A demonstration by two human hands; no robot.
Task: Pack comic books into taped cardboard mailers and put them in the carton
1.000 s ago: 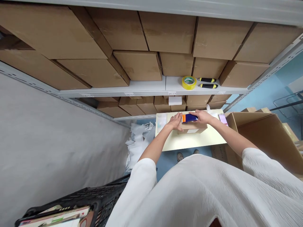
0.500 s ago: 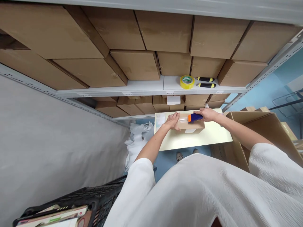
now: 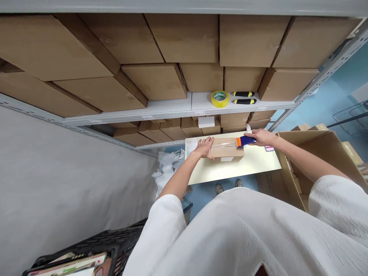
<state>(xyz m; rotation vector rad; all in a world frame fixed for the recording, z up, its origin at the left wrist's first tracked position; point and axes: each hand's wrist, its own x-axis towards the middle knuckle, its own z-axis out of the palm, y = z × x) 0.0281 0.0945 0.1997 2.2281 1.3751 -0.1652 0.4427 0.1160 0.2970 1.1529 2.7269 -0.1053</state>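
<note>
A small brown cardboard box lies on a pale yellow tabletop, with a white label on its near side. Clear tape runs along its top. My left hand holds the box's left end, fingers over the top and thumb towards the near side. In my right hand is a blue tape dispenser, its orange end at the right end of the box top. The fingers are wrapped round the dispenser and partly hidden.
Shelves of cardboard boxes stand ahead. A yellow tape roll and two utility knives lie on a shelf. A phone lies on the tabletop's right. A large open carton stands right, a black crate lower left.
My right hand has drawn the tape dispenser right along the box top to its right end, leaving a longer tape strip. My left hand stays on the box. The view has shifted slightly.
</note>
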